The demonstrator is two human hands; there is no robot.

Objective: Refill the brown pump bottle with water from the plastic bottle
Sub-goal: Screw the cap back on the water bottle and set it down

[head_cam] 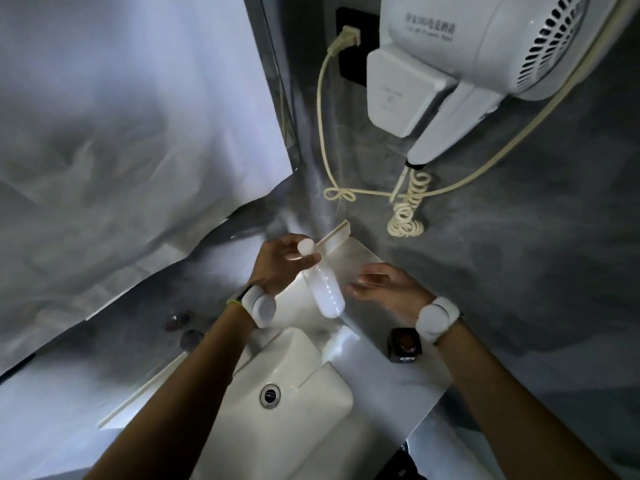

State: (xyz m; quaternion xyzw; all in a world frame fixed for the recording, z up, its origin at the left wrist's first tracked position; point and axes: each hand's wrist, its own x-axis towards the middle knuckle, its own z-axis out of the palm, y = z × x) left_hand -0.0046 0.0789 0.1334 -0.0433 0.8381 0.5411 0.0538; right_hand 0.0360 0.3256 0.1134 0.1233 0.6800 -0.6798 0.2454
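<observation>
**Plastic bottle in hand, pour not yet begun**

- Left hand (280,265): grips the plastic bottle (327,294) high up. Its fingers (308,259) are curled round the neck, just under the white cap (306,246). The body hangs tilted below those fingers, over the back of the sink (322,382). The contents look pale and cloudy, and I cannot tell the level.
- Right hand (388,287): spread loose and holding nothing, with fingers (367,277) roughly straight and blurred. The fingertips are just beside the bottle's body. I cannot tell whether they touch it.
- Brown pump bottle (404,344): stands upright on the table (381,386), on the near side of the right fingers and close by the white wrist band (434,317). It is well apart from the left fingers. From above its mouth looks open, with no pump head on it.
- Step, as I judge it: readying the plastic bottle. The cap appears to be on, so nothing can pour yet.
- Next move calls for the right fingers to take the cap and twist it off while the left steadies the neck. The bottle must then be carried across to the brown one. That mouth is narrow, so a slow tilt held close over it is needed.
- Two small dark items (180,322) lie on the table beyond the left forearm. They are too dim to name.
</observation>
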